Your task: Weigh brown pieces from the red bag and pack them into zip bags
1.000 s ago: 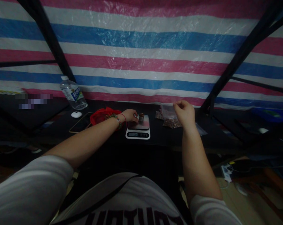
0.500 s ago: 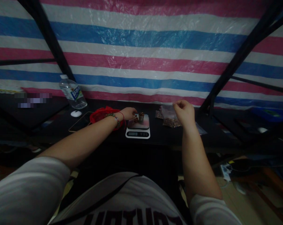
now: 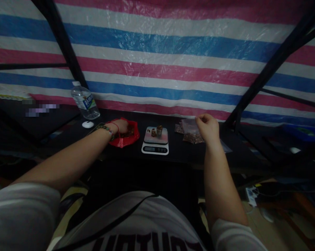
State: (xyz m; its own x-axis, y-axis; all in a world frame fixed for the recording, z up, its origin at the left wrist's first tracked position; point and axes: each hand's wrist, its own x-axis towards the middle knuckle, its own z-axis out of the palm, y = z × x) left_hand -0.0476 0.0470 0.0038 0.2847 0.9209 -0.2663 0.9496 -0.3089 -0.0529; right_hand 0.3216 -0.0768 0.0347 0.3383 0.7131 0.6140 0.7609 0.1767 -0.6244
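- Red plastic bag (image 3: pixel 126 134) lies left of centre on the dark table (image 3: pixel 178 157); the left hand (image 3: pixel 121 125) rests in its open mouth, fingers dipped among brownish contents, so whether they pinch anything cannot be told.
- Beads and a red string circle the left wrist, just short of the bag's rim.
- Just right of the bag, near the middle of the frame, stands a small white kitchen scale (image 3: pixel 155 141) with a grey platform and a dark display at its front edge.
- On the platform's far part sits a small metal cup (image 3: pixel 159 130) heaped with brown bits, and a few loose brown pieces lie just beside it on its left.
- The right hand (image 3: pixel 206 127), right of centre, is curled shut, thumb and fingertips pinching the top edge of a clear plastic bag (image 3: pixel 188 126).
- That clear bag hangs down to the table, and its lower part holds brown pieces resting against the surface, well apart from the scale.
- At the left of the frame, behind the red bag, a water bottle (image 3: pixel 85 101) leans against the striped tarp, with a small white round object (image 3: pixel 87 124) at its foot.
- Pink, blue and white stripes of the tarp (image 3: pixel 157 59) fill the upper half of the frame, crossed by black slanted poles on both sides.
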